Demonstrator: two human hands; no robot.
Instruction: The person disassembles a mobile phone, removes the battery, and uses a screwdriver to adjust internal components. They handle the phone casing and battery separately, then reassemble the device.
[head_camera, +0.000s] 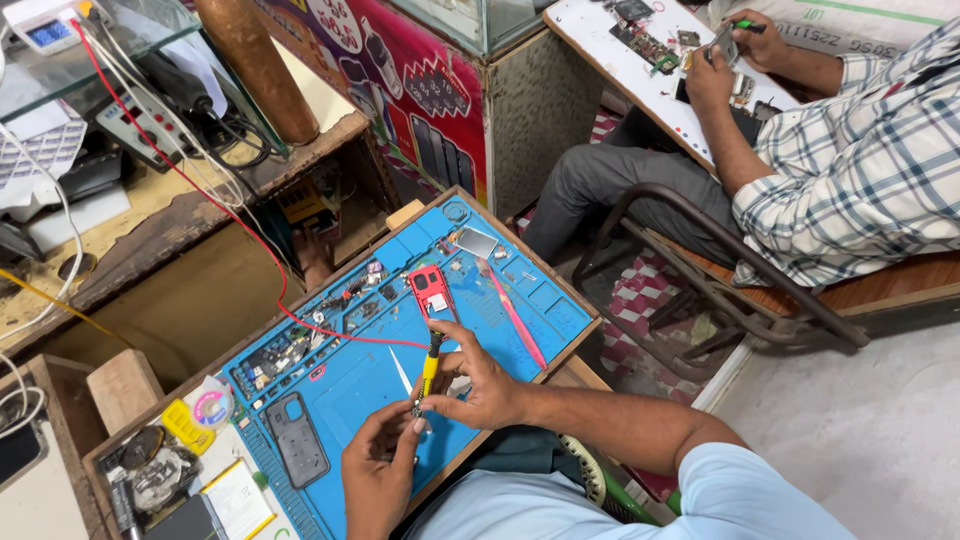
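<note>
i'm seeing my right hand (478, 385) pinching the yellow-handled screwdriver (429, 370) upright over the blue mat (350, 385), tip pointing down into my left hand (378, 470), which is cupping closed just below it.

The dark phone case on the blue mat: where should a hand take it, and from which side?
Grip the phone case across its two long edges, coming from above. It lies flat on the mat, so probably only the thin edges offer purchase. The nearer end looks free; tools crowd the mat's far part. Both hands are busy with a yellow-handled tool.
</note>
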